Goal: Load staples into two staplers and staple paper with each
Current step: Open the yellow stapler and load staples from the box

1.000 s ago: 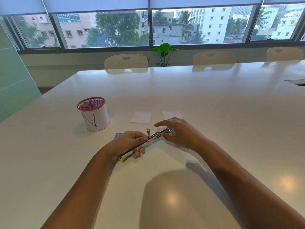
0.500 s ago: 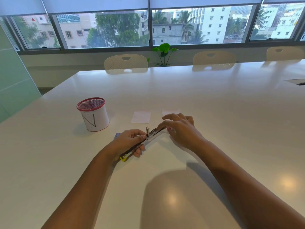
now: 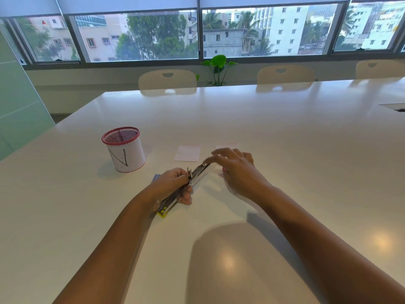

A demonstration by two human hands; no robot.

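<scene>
Stapler (image 3: 188, 185) (opened flat) in left hand (image 3: 173, 185) grip; right hand (image 3: 236, 170) spread at its tip.

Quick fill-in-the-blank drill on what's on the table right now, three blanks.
The left hand grips the opened ____.
The mesh cup with the red rim stands to the ____ of both hands.
The right hand partly covers one of the ____ paper slips.

Missing words: stapler; left; two

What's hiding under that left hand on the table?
The left hand grips the opened stapler, whose yellow end pokes out below the hand. A blue corner peeks out behind the hand; what that thing is cannot be told, because the hand covers it.
</scene>
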